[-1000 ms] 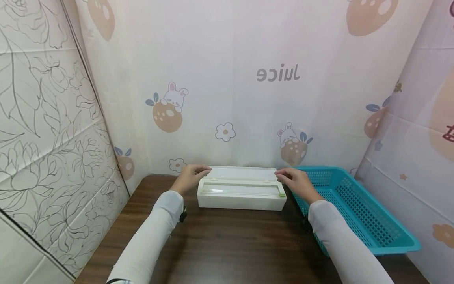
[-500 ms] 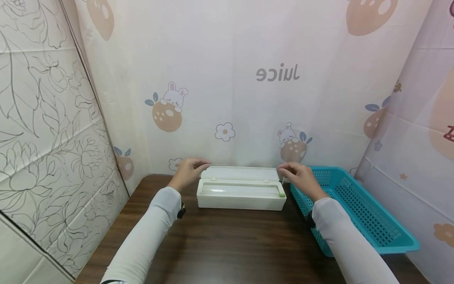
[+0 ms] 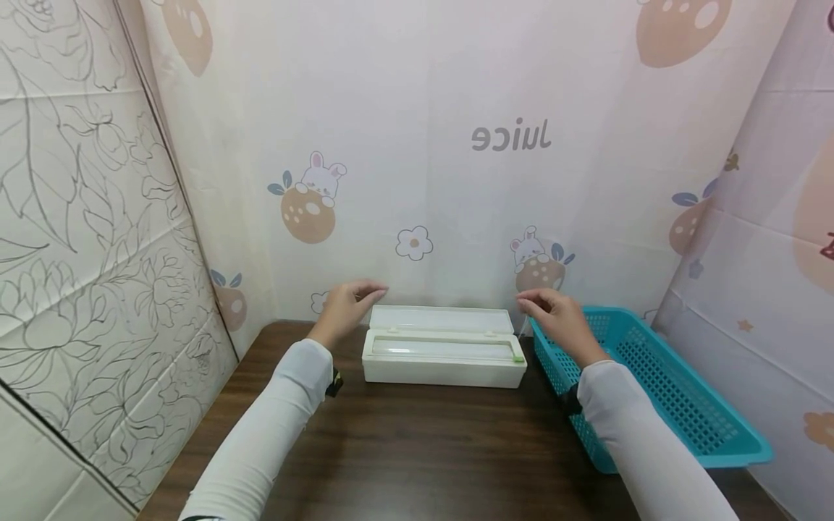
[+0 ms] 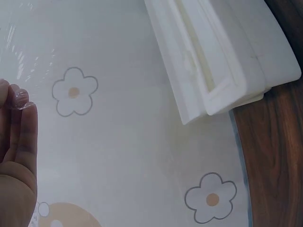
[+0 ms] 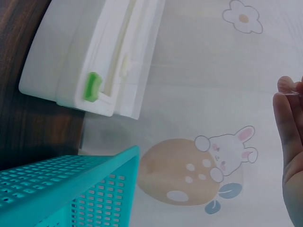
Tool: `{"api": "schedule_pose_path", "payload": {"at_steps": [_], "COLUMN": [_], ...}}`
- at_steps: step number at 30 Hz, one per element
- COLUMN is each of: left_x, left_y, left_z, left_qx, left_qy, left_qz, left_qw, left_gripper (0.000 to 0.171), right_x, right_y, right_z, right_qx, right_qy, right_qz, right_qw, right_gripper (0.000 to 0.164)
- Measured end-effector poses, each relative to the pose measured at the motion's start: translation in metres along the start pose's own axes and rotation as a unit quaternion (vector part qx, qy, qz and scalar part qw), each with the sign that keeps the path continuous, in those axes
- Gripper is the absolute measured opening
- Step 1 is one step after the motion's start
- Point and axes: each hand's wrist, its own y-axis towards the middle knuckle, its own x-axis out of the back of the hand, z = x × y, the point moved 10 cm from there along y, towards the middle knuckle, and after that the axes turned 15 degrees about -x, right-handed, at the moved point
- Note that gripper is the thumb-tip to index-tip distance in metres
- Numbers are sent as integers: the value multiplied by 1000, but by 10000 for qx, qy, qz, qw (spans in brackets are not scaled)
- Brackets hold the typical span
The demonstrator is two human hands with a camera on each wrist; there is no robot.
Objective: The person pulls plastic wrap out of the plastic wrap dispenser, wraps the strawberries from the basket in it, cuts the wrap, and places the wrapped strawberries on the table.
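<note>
A white cling film dispenser [image 3: 444, 373] sits at the back of the table with its lid [image 3: 443, 317] tipped back. A green slide cutter [image 5: 92, 87] is at the right end of its windowed top. Clear cling film [image 4: 20, 64] shows by its glints and creases in the left wrist view. My left hand [image 3: 343, 310] pinches one edge of the film between thumb and fingertips, above the dispenser's left end. My right hand [image 3: 559, 323] pinches the other edge above the right end. Most of the film is too transparent to make out in the head view.
A turquoise plastic basket [image 3: 736, 445] stands on the right, partly behind the right forearm. Patterned cloth [image 3: 423, 181] hangs close behind the dispenser and along both sides. The dark wooden table [image 3: 430, 449] stretches toward me.
Both hands have risen from the level of the lid and stretch the film upward. The right hand has also shifted slightly right. The dispenser stays in place.
</note>
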Motion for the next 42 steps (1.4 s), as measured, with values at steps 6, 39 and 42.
{"api": "schedule_pose_path", "payload": {"at_steps": [6,39,42], "left_x": [6,46,50], "left_y": [4,25,28], "left_z": [-6,-44,-48], "left_qx": [-70,-469,-522], "left_qy": [-122,-192,-160], "left_qz": [-208,-674,-694], "left_qw": [9997,9964,9961], "left_gripper": [22,19,20], "right_x": [8,49,53], "right_y": [-2,-6,-5], "right_z": [9,55,57], "right_qx": [61,553,514], "right_qy": [184,389,387], "right_qz": [-192,-725,-763], "right_qw": [9996,9951,9950], "right_gripper": [32,28,27]}}
